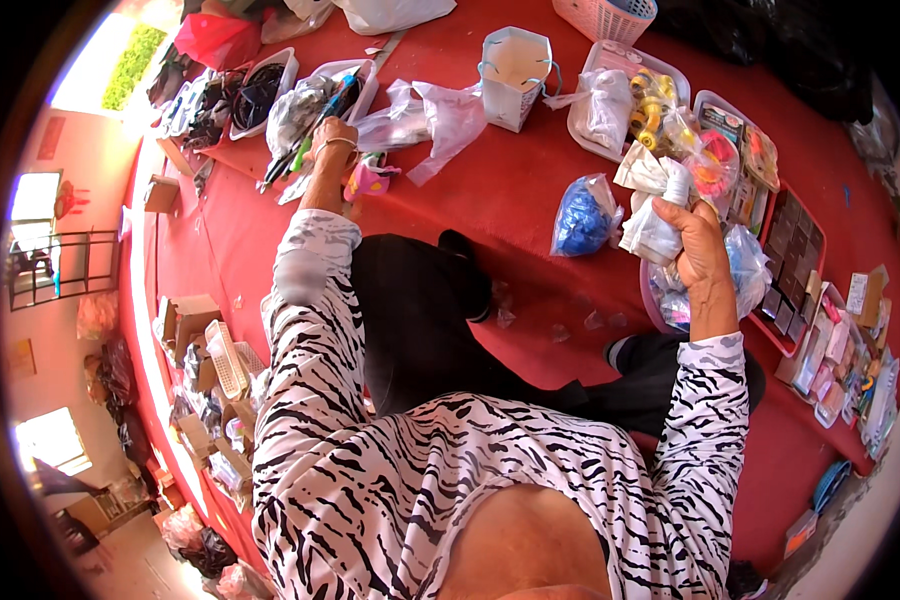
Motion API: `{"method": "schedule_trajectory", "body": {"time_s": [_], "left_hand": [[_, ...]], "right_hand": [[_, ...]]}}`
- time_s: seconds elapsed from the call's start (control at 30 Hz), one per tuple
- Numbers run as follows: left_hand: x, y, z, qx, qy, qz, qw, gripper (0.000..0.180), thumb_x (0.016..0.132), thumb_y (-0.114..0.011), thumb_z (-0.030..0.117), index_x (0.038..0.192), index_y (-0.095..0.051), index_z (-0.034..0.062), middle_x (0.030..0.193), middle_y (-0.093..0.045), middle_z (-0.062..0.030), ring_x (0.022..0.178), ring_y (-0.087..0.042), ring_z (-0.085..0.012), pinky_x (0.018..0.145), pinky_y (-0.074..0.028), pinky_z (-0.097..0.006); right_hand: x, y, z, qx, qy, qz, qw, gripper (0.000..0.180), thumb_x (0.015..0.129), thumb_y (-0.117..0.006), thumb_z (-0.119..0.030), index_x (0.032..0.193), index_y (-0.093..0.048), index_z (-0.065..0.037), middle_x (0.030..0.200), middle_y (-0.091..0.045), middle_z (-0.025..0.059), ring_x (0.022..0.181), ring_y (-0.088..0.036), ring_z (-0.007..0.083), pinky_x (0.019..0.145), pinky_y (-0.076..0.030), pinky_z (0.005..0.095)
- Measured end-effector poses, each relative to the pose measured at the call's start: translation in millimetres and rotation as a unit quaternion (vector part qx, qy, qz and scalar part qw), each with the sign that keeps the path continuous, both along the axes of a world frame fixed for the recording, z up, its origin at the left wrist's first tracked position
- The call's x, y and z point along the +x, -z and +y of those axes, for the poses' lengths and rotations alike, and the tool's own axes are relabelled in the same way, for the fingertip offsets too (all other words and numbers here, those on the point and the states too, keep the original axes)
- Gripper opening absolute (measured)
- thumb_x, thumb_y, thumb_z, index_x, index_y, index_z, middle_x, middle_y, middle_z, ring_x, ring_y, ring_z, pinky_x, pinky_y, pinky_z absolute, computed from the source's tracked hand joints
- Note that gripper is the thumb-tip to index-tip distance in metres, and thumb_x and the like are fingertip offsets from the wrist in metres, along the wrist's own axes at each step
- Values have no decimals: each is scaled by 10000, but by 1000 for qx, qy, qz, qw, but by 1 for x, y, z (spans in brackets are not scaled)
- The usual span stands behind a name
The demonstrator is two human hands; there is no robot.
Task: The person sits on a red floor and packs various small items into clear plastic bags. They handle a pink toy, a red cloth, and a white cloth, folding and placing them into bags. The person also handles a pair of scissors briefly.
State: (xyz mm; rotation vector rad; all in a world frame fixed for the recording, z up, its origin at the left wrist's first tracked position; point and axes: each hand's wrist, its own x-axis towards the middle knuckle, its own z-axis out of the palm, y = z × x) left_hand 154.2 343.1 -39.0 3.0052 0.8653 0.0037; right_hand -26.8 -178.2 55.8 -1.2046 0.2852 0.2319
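My right hand (705, 250) grips a bundle of white cloth (658, 225), thumb and fingers closed round its lower end. It is raised over a round pink tub (653, 295) holding clear plastic packets. Just left of the cloth lies a clear bag of blue pieces (582, 220). My left arm stretches far forward, and my left hand (334, 138) is curled at the near edge of a white basket (368, 84) of packaged goods. What its fingers hold, if anything, is hidden. Close to that wrist lies a pink dotted item (370, 178).
A white tray (576, 120) with yellow pieces stands beyond the cloth. A pale open paper bag (515, 95) stands upright mid-back beside crumpled clear plastic (440, 120). At right are a red-rimmed tray of dark squares (795, 250) and packets. Cartons (192, 320) line the left.
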Motion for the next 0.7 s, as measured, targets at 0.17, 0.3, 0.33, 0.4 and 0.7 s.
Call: {"method": "schedule_trajectory", "body": {"time_s": [0.17,0.3,0.33,0.4,0.7], "left_hand": [[3,-48,-68,61,217,-341,912,231,757,-517,182,957,-615,120,932,-611,-146,950,-562,-310,810,-444,-408],[-17,-35,-137,24,362,-82,928,168,759,-522,311,764,-623,176,773,-643,-120,721,-624,-340,645,-487,-472],[-15,-15,-142,-51,362,20,930,220,743,-537,353,870,-645,210,871,-647,-130,847,-617,-317,717,-476,-479],[0,56,-106,-89,400,99,907,447,742,-540,391,1131,-588,174,1081,-596,-151,1008,-557,-325,888,-417,-424],[17,13,-110,-335,279,-163,885,221,796,-573,232,929,-685,95,831,-664,-111,785,-624,-240,743,-473,-288]], "right_hand": [[-3,-5,0,-29,13,-12,999,362,728,-671,-59,1055,-541,27,906,-607,62,797,-589,151,745,-470,283],[-2,-3,3,-30,-1,0,1000,374,723,-673,-55,1061,-537,29,925,-607,71,814,-590,152,750,-470,282],[-3,-3,3,-32,0,3,999,374,723,-674,-56,1060,-537,29,933,-607,74,821,-590,154,751,-470,282],[-1,-4,6,-26,-17,8,999,376,722,-672,-55,1063,-537,28,947,-606,79,836,-590,156,756,-469,284],[-3,0,-5,-3,9,1,1000,409,733,-653,-43,1108,-502,18,976,-600,90,856,-603,185,766,-491,315]]}}
